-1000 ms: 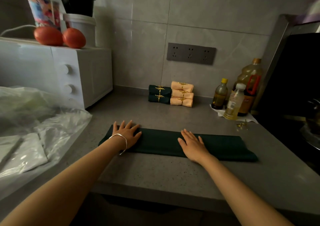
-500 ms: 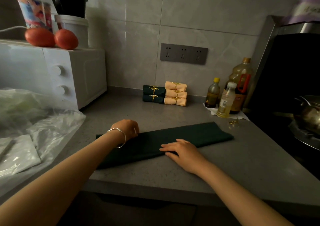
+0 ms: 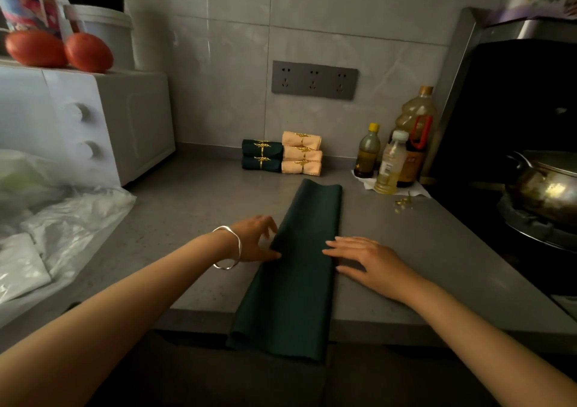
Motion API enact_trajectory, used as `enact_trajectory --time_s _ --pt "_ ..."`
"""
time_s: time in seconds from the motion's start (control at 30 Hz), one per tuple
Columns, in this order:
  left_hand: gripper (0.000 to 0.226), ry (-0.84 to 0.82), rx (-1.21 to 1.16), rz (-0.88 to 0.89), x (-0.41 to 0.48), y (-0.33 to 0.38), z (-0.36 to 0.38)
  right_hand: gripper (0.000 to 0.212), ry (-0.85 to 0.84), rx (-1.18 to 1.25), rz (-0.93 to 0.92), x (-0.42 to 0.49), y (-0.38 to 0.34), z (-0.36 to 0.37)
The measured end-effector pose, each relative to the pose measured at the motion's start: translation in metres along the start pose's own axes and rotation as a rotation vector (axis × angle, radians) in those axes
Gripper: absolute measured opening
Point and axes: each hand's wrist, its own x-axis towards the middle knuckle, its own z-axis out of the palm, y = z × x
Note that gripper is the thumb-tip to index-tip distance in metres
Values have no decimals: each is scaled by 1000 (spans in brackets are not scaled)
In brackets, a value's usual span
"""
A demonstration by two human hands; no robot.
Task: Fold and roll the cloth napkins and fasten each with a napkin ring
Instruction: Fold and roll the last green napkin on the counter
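The green napkin (image 3: 299,266) lies on the counter (image 3: 175,219) as a long folded strip, and its long axis runs straight away from the person. The far end points at the wall and lies a little short of the finished rolls (image 3: 281,157), while the near end hangs off the counter's front edge. The two hands flank it about midway along. The left hand (image 3: 254,241) is at the strip's left edge, fingers loosely bent, with thumb and fingertips touching the cloth; I see no real pinch. The right hand (image 3: 363,260) lies flat on the counter at the right edge, fingers spread and pointing across toward the strip, their tips just meeting the cloth. So the napkin sits between the hands, each about equally near, and neither is at an end. To my eye that is what the next move hangs on: a roll has to start from a short end and travel along the long axis, and the end nearest the person dangles unsupported. I'd guess the hands must come back to that near end, or slide the strip farther onto the counter first. A loose gold ring (image 3: 402,203) lies well off to the right, near the bottles (image 3: 390,163), closer to the right hand.
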Motion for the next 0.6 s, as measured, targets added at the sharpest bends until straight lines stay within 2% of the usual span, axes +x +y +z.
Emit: enact_trajectory --time_s 0.07,0.2,0.33,0.43,0.53,0.6 --pt "63 37 54 74 8 10 4 40 30 -30 -86 -3 -5 1" --pt "53 37 208 226 30 29 23 40 145 -198 -326 -7 -12 6" --pt "47 14 267 269 49 38 33 42 136 -288 -416 -6 -22 6" --pt "45 -19 275 264 56 37 40 42 54 -186 -383 -4 -23 12" --pt "43 -49 233 249 60 30 46 44 -26 77 -280 -2 -24 12" --pt "42 -66 157 242 63 27 43 40 1 224 -219 2 -24 9"
